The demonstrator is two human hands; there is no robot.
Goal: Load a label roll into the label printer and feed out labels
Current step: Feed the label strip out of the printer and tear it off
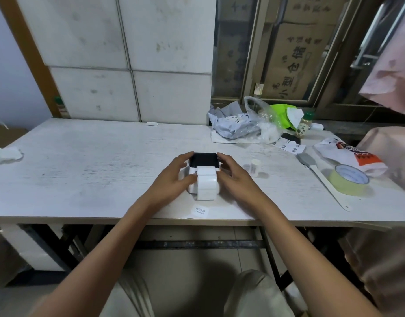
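A small white label printer with a black top [203, 160] stands in the middle of the white table [87, 170]. A strip of blank white labels [206, 185] comes out of its front slot and hangs down toward me. My left hand [175, 178] grips the printer's left side, thumb near the strip. On the printer's right side rests my right hand [233, 176], with its fingers against the body. One printed label [200, 211] lies loose at the table's front edge.
Right of the printer stand a small white plastic core [255, 167], a spatula [320, 177], a tape roll [350, 179] and a snack bag [348, 156]. Crumpled bags and a spice jar [303, 126] crowd the back right. A tissue [5, 154] lies far left.
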